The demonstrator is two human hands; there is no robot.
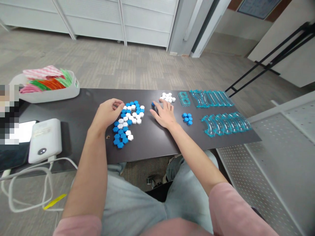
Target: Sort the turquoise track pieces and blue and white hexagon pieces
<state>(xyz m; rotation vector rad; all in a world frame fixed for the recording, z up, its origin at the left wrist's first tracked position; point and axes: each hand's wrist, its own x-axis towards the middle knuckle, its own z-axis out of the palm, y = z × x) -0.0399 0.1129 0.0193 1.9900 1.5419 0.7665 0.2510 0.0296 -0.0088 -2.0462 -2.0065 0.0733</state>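
Observation:
Blue and white hexagonal tiles form a joined patch on the dark table. My left hand is at the patch's upper left edge, its fingers curled and the thumb tip close to the index finger. Whatever sits between those fingertips is hidden. To the right of the patch, my right hand reaches low over the table with its fingers apart. A blue tile shows by its index fingertip. Just beyond that hand lies a group of loose white tiles, and to its right a small blue group.
Clear teal-edged plastic pieces stand in two rows, straight and curved, beside small square ones. At left are a white basket of colourful packets, a white power bank with a cable, and a dark device.

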